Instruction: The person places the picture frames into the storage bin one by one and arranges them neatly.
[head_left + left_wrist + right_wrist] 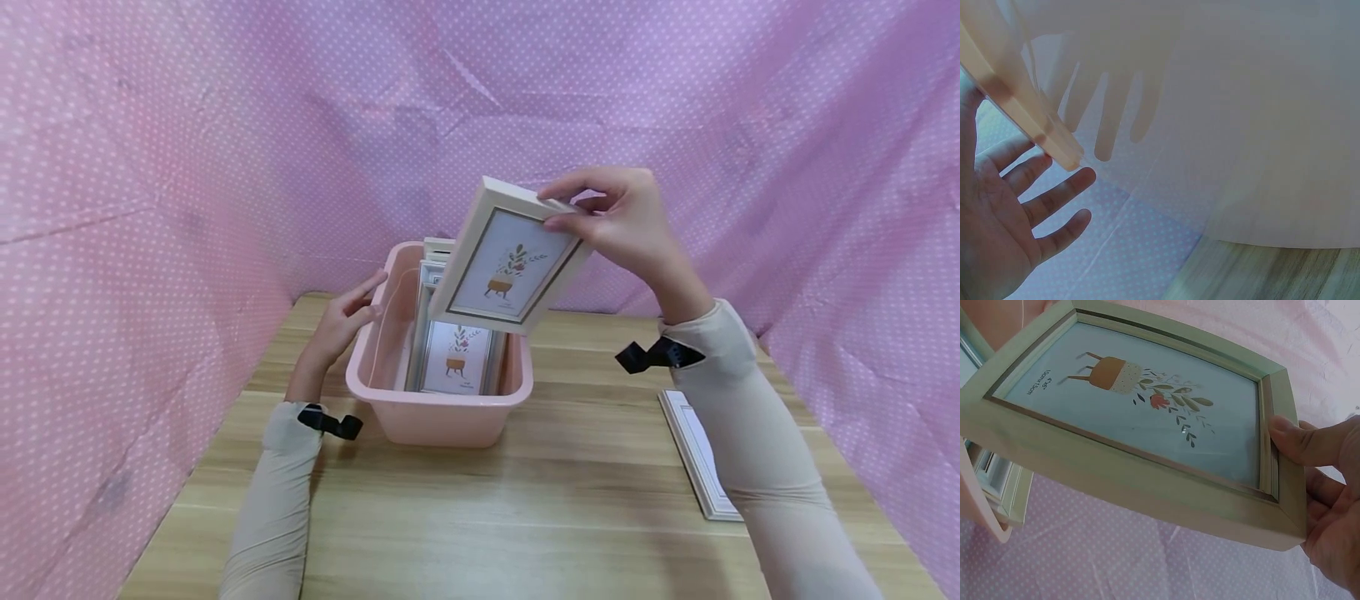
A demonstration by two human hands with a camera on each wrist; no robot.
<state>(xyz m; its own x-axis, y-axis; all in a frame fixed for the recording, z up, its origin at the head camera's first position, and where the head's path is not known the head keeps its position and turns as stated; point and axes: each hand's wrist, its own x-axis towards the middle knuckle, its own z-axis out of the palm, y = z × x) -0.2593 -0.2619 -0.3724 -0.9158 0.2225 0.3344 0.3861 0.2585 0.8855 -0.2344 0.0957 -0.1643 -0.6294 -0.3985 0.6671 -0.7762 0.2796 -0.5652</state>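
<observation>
My right hand [618, 221] pinches the top edge of a cream picture frame [547, 287], thumb on the front and fingers behind. The frame tilts above a pink plastic tub [442, 423]; its print shows a plant in a brown pot on legs. Inside the tub stand several picture frames, one with a similar print [455, 358] facing me. My left hand [336, 329] touches the tub's left rim from outside. The left wrist view shows the fingers [1060, 197] spread and fairly straight against the rim [1029, 112]. In the right wrist view the thumb [1310, 440] presses the frame's border.
Another white picture frame [697, 458] lies on the wooden table [465, 533] at the right, partly hidden by my right forearm. Pink polka-dot cloth [300, 125] hangs around the back and sides of the table.
</observation>
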